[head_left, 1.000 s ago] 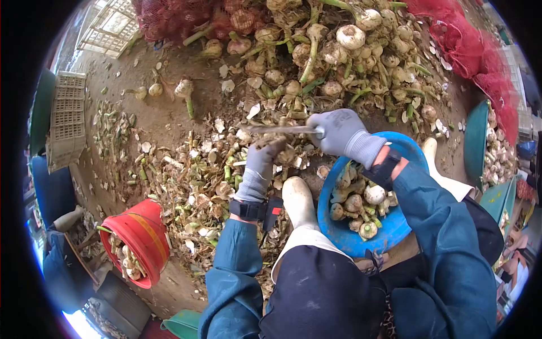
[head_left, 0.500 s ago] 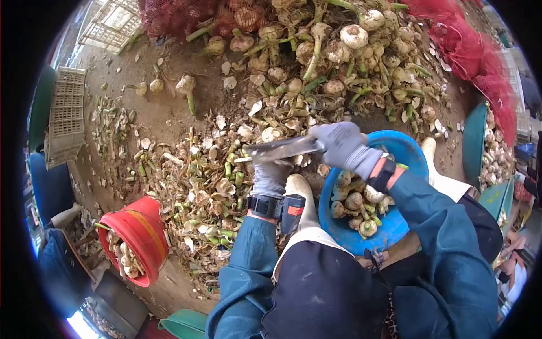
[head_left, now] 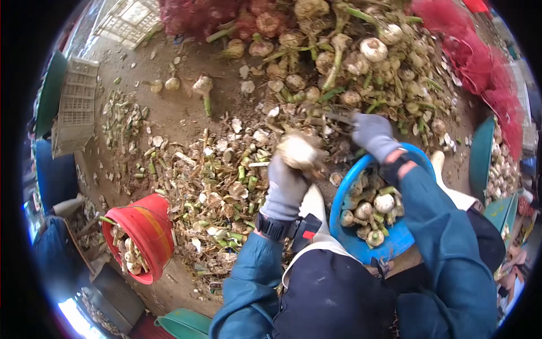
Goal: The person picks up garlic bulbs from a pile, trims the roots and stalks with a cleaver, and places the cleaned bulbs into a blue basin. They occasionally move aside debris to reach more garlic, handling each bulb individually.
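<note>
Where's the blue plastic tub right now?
Head view, right of centre: the blue plastic tub sits between the white boots, near the grey-gloved right hand.

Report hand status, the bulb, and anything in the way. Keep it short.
Left hand gripping bulb, image blurred. Right hand holding knife, blade apart from bulb. Nothing visible between knife and bulb.

Teal sleeves (head_left: 251, 271), grey gloves (head_left: 284, 192), black wrist straps (head_left: 272, 227) (red patch (head_left: 309, 235) at the left).
</note>
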The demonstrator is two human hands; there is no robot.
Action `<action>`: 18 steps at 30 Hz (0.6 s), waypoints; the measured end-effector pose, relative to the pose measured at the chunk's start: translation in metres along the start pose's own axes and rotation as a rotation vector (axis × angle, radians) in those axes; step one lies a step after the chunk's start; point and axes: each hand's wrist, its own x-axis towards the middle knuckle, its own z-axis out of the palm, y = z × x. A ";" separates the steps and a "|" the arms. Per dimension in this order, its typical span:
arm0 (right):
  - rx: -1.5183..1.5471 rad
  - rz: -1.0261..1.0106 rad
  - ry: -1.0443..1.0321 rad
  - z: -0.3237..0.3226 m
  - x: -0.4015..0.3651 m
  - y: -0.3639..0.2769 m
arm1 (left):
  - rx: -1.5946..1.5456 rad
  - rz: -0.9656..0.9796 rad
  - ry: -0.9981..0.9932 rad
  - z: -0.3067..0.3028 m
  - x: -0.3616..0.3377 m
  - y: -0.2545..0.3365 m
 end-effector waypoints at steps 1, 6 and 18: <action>0.050 0.063 0.059 -0.002 -0.002 0.010 | -0.298 -0.128 -0.112 0.013 -0.002 0.006; 0.186 0.022 0.116 -0.003 0.000 0.032 | 1.414 -0.062 0.163 -0.019 0.046 0.041; 0.443 0.006 -0.174 -0.003 0.027 -0.008 | 0.411 -0.087 0.546 -0.161 0.103 0.100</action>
